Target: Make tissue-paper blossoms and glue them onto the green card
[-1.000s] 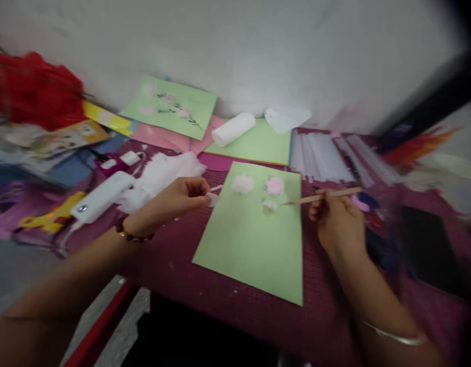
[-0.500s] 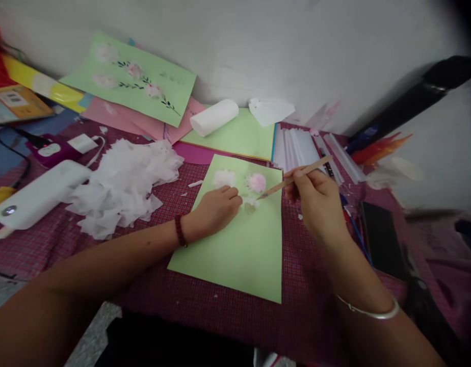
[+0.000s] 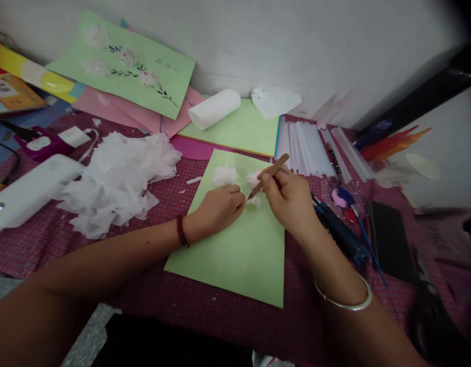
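Note:
A light green sheet of paper [image 3: 228,257] lies at an angle on the table. My left hand [image 3: 220,208] rests on it with curled fingers, close to a pale wet-looking spot [image 3: 251,207]; whatever the fingertips hold, if anything, is hidden. Pinched in my right hand [image 3: 287,199] is a flat wooden stick [image 3: 271,173], whose lower tip is just above that spot, beside a small white tuft. Higher on the sheet sit a fluffy white paper flower [image 3: 225,176] and a pinkish one [image 3: 254,178], the latter partly behind my right hand.
A heap of white tissue pieces [image 3: 116,173] lies left, beside a white power bank [image 3: 36,188]. Behind are a white roll [image 3: 215,108] and a finished flower picture [image 3: 144,61]. To the right lie glue sticks [image 3: 306,148], a dark blue tool [image 3: 342,232] and a black phone-like slab [image 3: 394,242].
My right hand has moved left over the sheet, and the stick is now steeper, partly covering the pink flower. My left hand stays nearly in place. The view has shifted slightly.

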The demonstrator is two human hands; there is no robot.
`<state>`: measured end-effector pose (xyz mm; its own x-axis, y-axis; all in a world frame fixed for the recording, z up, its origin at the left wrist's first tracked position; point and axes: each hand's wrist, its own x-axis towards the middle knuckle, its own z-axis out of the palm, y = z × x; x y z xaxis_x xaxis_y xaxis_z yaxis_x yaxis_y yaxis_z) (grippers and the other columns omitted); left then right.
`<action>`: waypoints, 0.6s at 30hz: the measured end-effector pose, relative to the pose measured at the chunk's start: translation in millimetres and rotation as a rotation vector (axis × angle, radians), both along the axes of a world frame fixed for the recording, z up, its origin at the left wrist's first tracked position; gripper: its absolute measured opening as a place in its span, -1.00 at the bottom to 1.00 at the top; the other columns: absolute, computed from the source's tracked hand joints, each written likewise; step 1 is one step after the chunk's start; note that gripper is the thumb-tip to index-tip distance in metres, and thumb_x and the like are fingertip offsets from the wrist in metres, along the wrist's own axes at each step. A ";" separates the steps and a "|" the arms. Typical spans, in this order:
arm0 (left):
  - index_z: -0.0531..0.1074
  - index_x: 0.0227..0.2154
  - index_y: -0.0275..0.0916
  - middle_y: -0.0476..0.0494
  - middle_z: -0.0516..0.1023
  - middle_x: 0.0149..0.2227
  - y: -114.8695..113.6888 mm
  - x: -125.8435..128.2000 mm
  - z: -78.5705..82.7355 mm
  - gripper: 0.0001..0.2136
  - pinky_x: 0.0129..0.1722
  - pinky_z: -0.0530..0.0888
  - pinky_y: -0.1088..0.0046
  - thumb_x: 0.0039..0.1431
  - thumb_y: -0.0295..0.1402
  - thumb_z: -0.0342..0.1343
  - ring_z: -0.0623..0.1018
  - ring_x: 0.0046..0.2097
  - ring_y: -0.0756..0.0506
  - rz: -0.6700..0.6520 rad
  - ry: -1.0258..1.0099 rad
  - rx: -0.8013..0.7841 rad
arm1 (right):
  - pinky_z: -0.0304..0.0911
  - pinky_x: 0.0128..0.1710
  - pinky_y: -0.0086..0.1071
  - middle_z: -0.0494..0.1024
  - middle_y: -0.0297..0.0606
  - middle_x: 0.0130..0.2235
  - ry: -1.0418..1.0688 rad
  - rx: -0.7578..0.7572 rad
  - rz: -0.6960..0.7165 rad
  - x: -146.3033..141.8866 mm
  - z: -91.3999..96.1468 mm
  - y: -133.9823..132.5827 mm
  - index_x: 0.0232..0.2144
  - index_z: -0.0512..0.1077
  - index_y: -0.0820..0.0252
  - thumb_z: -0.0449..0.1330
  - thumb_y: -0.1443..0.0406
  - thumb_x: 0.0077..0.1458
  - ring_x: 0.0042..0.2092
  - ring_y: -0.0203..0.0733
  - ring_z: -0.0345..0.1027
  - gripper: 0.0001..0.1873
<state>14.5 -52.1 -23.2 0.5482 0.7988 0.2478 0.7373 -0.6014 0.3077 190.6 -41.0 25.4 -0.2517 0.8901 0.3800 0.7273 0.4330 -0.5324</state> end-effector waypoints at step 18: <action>0.51 -0.41 -0.27 -0.11 0.51 -0.38 7.9 3.6 0.5 -0.79 -0.32 0.35 0.46 0.20 -0.42 -0.02 0.46 -0.31 -0.03 0.008 -0.044 -0.084 | 0.13 -0.44 -0.33 0.53 -0.11 -0.32 -0.258 -0.010 -0.019 -4.3 8.0 2.3 -0.32 0.46 0.26 -0.07 0.27 0.22 -0.37 -0.15 0.37 -0.68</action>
<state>18.1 -44.2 -22.7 0.5319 0.8221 0.2031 0.7266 -0.5662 0.3890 186.4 -38.7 33.4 -0.3223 0.8989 0.2967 0.8478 0.4136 -0.3320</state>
